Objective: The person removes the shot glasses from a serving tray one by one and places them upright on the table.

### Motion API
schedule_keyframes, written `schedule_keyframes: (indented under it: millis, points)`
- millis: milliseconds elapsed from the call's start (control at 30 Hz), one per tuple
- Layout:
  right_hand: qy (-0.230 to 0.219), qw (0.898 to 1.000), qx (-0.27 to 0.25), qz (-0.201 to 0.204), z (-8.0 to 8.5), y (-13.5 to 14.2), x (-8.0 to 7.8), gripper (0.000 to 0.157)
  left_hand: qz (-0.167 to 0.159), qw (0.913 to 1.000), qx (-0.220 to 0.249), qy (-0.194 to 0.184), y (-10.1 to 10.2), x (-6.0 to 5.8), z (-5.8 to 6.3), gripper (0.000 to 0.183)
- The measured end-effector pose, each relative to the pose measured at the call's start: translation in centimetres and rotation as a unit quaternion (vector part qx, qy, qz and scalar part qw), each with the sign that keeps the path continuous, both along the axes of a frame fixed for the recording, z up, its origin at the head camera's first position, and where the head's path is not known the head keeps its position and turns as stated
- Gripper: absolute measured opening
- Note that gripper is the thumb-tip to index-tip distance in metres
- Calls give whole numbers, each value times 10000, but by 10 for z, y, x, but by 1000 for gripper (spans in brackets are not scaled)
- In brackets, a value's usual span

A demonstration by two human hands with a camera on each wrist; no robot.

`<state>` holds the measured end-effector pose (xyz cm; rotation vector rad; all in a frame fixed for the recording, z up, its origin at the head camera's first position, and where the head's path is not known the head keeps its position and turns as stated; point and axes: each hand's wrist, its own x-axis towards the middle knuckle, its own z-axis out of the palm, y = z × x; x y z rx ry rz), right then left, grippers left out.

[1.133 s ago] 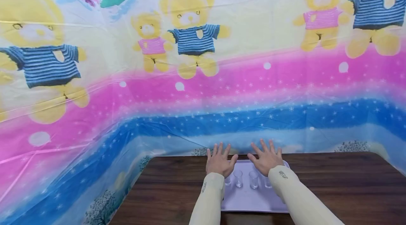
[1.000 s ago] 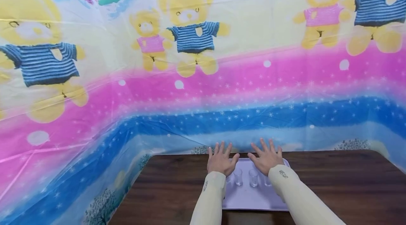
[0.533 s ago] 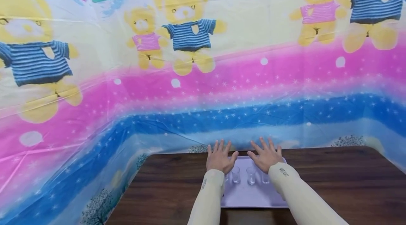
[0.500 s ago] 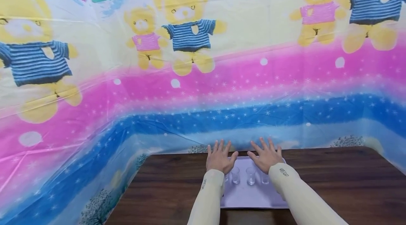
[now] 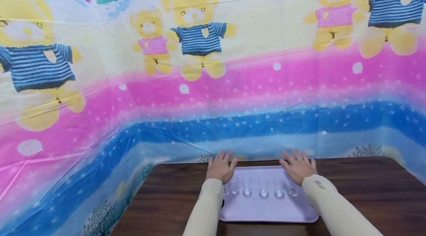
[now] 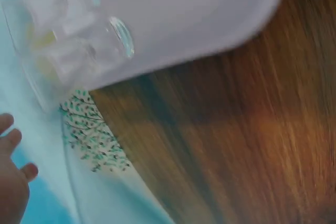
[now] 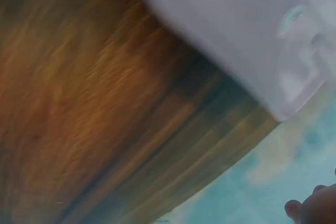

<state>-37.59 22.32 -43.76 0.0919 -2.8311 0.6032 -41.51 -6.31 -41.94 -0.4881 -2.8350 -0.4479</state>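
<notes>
Held left hand (image 5: 221,168) and right hand (image 5: 298,169) splayed, grasping nothing, near the far corners of the lilac tray (image 5: 266,212). Saw clear cups (image 5: 263,189) upright on it; judged them light, stiff, slippery, perhaps fragile, best pinched around the sides.

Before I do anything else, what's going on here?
A person has both bare hands out over a dark wooden table, fingers spread. The left hand is by the far left corner of a pale purple tray, the right hand by the far right corner. Neither grips anything; whether they touch the tray is unclear. A row of small clear glasses stands on the tray, at least six showing, the leftmost partly hidden.
</notes>
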Motion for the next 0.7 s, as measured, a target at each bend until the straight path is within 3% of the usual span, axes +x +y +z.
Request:
schedule_keyframes:
  millis: [233, 367, 700]
  points:
    - [41, 9999, -31, 115, -21, 47, 7, 55, -553, 9942, 844, -362, -30, 0, -2, 52]
    - [-245, 9992, -274, 179, -31, 62, 12, 45, -960, 9870, 1168, -555, -43, 6, -1, 47]
    - [-813, 9965, -201, 12, -47, 64, 16, 43, -1571, 9776, 1071, -899, -60, 13, -17, 37]
